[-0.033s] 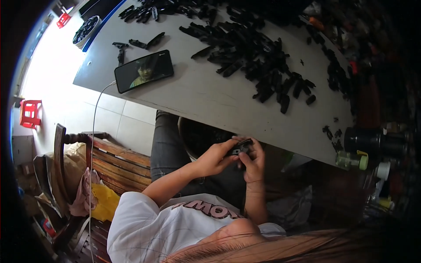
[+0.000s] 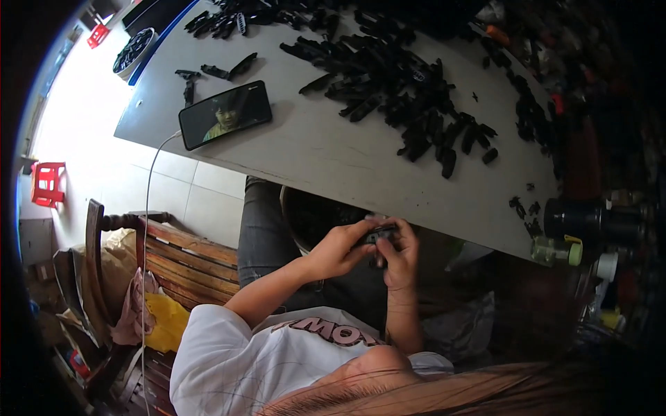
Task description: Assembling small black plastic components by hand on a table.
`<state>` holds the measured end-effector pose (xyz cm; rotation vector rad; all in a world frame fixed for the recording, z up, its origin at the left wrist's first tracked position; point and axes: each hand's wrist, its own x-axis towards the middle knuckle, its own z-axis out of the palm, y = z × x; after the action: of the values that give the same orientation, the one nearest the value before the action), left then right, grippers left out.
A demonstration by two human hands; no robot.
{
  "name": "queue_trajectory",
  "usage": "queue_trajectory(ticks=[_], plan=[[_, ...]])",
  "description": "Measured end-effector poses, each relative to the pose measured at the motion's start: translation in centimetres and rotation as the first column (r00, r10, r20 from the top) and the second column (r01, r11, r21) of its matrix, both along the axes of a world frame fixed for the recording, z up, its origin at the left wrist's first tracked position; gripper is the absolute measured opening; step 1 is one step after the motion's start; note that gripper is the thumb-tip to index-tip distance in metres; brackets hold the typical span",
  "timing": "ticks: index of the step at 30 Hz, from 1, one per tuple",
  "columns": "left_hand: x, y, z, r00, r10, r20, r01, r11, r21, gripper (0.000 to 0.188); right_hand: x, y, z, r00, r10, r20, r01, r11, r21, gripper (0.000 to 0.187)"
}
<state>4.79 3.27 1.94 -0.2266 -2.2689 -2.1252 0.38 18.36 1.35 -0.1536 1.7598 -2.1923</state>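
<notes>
**A:** What does the head view show of the hands?

**B:** Both are raised just below the near edge of the counter (image 2: 333,163). The left hand (image 2: 338,251) is closed on a small black part (image 2: 379,236), fingers curled over its left end. The right hand (image 2: 400,255) pinches the same part from the right side, thumb and fingertips pressed on it. So both hands grip the one piece between them, over the person's lap.

**A:** And where is that piece against the rest?

**B:** It sits just under the counter's edge, in front of a dark round bin (image 2: 312,216) that stands below the counter beside the person's knee in grey trousers (image 2: 262,229).

**A:** What lies on the counter?

**B:** A wide heap of black parts (image 2: 409,90) spreads across the middle and far side, well apart from the hands. A few loose ones lie near the right edge. Toward the left lies a phone (image 2: 225,114), screen lit, with a white cable (image 2: 149,208) running off the edge and down. Beyond it, a round tub of dark pieces (image 2: 134,52) stands at the far left corner.

**A:** Anything beside the person?

**B:** A wooden bench (image 2: 184,260) on the left, with a yellow bag (image 2: 165,320) and a pink cloth (image 2: 132,312) on it. A red stool (image 2: 47,184) stands on the tiled floor farther left. On the right, a green-capped bottle (image 2: 556,251) sits by a black cylinder (image 2: 590,220).
</notes>
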Motion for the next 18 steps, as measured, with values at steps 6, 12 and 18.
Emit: queue_trajectory(ticks=[6,12,18], plan=[[-1.9,-2.6,0.6,0.994,-0.054,-0.096,-0.001,0.866,-0.5,0.033,-0.7,-1.3,-0.7,0.994,0.069,-0.09,-0.067,0.998,0.016,0.023],[-9.6,-5.9,0.7,0.839,0.35,-0.417,-0.54,0.629,-0.559,0.02,-4.7,-0.7,-0.4,0.863,-0.036,-0.503,0.263,0.883,0.388,0.021],[-16.2,-5.2,-0.4,0.821,0.297,-0.487,-0.559,0.247,-0.791,0.029,-11.4,-2.6,0.5,0.747,0.295,-0.595,0.482,0.376,0.791,0.037]])
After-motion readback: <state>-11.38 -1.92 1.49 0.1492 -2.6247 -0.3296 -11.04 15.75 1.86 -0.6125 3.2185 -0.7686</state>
